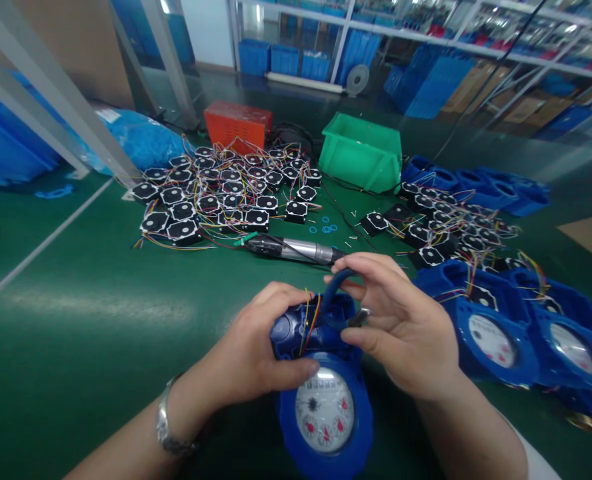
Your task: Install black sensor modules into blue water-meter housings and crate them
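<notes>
A blue water meter [326, 413] with a white dial lies on the green table [86, 320] right in front of me. My left hand [256, 347] is closed round its upper housing, thumb on the dial's rim, beside thin coloured wires [310, 315] coming out of the housing. My right hand [401, 320] pinches a dark blue cable [335, 285] that loops up from the meter's top, with a small metal part at its fingers.
An electric screwdriver [296, 250] lies just beyond my hands. Several black wired modules [216, 193] cover the far left, more [441, 227] at right. Further blue meters [501, 327] sit at right. A green bin [361, 150] and an orange box [237, 123] stand behind.
</notes>
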A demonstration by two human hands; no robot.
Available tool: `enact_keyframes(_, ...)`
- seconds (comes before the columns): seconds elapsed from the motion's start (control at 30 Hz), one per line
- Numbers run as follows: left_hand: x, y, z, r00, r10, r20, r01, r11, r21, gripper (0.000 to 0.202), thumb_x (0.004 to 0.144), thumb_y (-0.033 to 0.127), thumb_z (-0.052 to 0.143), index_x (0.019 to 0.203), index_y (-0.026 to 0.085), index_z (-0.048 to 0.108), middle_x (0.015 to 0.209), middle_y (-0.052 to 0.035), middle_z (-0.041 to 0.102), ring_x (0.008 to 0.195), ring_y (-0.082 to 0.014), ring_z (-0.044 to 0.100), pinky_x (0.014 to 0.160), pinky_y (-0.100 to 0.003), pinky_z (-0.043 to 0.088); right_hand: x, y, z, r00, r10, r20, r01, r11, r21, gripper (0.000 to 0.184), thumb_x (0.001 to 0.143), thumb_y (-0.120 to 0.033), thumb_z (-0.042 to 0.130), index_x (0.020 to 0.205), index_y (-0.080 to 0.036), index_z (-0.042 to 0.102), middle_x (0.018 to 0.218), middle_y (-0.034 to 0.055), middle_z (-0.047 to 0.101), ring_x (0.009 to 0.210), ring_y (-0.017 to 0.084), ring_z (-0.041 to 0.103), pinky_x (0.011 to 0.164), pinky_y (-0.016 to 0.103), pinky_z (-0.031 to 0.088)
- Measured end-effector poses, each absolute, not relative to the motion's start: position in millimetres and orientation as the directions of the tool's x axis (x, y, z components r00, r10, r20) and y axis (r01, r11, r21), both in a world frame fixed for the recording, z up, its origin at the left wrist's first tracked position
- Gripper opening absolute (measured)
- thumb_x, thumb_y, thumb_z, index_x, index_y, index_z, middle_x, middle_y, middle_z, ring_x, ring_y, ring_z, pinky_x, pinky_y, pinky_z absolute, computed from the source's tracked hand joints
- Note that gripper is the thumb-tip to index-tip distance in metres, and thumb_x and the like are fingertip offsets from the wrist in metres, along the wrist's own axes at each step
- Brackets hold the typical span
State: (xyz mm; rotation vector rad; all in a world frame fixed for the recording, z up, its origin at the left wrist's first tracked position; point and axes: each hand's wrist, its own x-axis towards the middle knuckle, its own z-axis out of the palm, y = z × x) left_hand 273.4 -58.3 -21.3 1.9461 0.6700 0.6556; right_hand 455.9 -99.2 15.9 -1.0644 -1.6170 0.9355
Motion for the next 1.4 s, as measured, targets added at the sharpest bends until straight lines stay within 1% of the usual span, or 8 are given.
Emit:
enact_keyframes(0.27,272.9,-58.3,-22.7,0.705,0.691,0.161,0.185,-0.398,0.898,0.059,0.061,0.027,0.068,0.114,0.022,0.042,0.109,-0.0064,0.046,0.102,-0.0206,0.044,0.088,-0.035,0.039,457.5,-110.3,48.8,0.043,0.919,0.392,0.197,0.377,-0.905,0.047,0.071,-0.023,0.065,0.114,-0.023,0.047,0.111,0.0048,0.037,0.106,0.017,0.041,0.095,0.034,0.042)
enact_keyframes(0.43,272.2,-58.3,-22.9,0.703,0.7,0.124,0.218,-0.378,0.9,0.062,0.06,0.028,0.068,0.116,0.022,0.041,0.112,-0.0071,0.044,0.103,-0.0209,0.044,0.089,-0.037,0.038,483.2,-122.8,68.3,0.296,0.82,0.49,0.598,0.24,-0.764,0.05,0.074,-0.034,0.061,0.12,-0.027,0.044,0.114,0.0025,0.038,0.103,0.016,0.043,0.088,0.026,0.045)
enact_keyframes(0.63,273.6,-57.4,-23.3,0.688,0.713,0.137,0.217,-0.381,0.899,0.062,0.058,0.03,0.069,0.114,0.023,0.043,0.109,-0.0054,0.046,0.102,-0.0207,0.046,0.089,-0.036,0.039,501.8,-105.5,1.7,0.041,0.992,0.12,0.97,-0.01,-0.243,0.051,0.07,-0.02,0.058,0.119,-0.011,0.046,0.113,0.0076,0.04,0.102,0.019,0.042,0.09,0.034,0.042)
enact_keyframes(0.8,271.6,-61.3,-20.1,0.689,0.711,0.142,0.207,-0.38,0.902,0.073,0.057,0.041,0.07,0.12,0.022,0.038,0.117,-0.0078,0.044,0.108,-0.0232,0.043,0.093,-0.039,0.036,492.8,-97.9,-32.2,0.092,0.984,-0.151,0.991,-0.105,-0.08,0.052,0.072,-0.016,0.054,0.123,-0.012,0.044,0.114,0.008,0.039,0.104,0.018,0.039,0.093,0.031,0.04)
enact_keyframes(0.9,252.9,-52.4,-14.0,0.551,0.814,0.182,0.246,-0.367,0.897,0.071,0.061,0.043,0.066,0.122,0.021,0.036,0.125,-0.0098,0.04,0.115,-0.0245,0.038,0.095,-0.041,0.034,492.4,-97.8,-40.2,0.116,0.979,-0.165,0.99,-0.127,-0.059,0.052,0.072,-0.019,0.055,0.123,-0.013,0.045,0.116,0.0094,0.037,0.107,0.021,0.038,0.094,0.032,0.038)
enact_keyframes(1.1,177.5,19.3,-22.7,-0.362,0.909,0.205,0.538,0.024,0.843,0.04,0.062,0.034,0.063,0.098,0.018,0.054,0.1,-0.0065,0.056,0.093,-0.0218,0.053,0.085,-0.036,0.04,498.0,-98.5,-46.5,0.153,0.97,-0.187,0.986,-0.163,-0.04,0.059,0.07,-0.024,0.058,0.126,-0.014,0.042,0.125,0.0124,0.027,0.115,0.027,0.032,0.098,0.039,0.032)
enact_keyframes(1.27,161.9,59.5,-55.9,-0.382,0.921,-0.08,0.354,0.226,0.908,0.039,0.05,0.026,0.068,0.083,0.012,0.053,0.07,-0.0036,0.057,0.068,-0.0191,0.056,0.069,-0.036,0.045,499.4,-99.5,-44.3,0.168,0.962,-0.214,0.982,-0.182,-0.044,0.061,0.071,-0.025,0.055,0.129,-0.016,0.037,0.129,0.0078,0.023,0.12,0.025,0.025,0.102,0.042,0.023)
enact_keyframes(1.4,175.5,59.8,-65.5,-0.313,0.932,-0.181,0.186,0.247,0.951,0.023,0.054,0.019,0.06,0.073,0.013,0.048,0.062,0.0003,0.053,0.056,-0.0119,0.054,0.06,-0.028,0.046,502.5,-101.4,-47.4,0.134,0.991,-0.015,0.964,-0.134,-0.229,0.051,0.072,-0.024,0.054,0.122,-0.013,0.044,0.123,0.007,0.032,0.116,0.023,0.031,0.1,0.048,0.022)
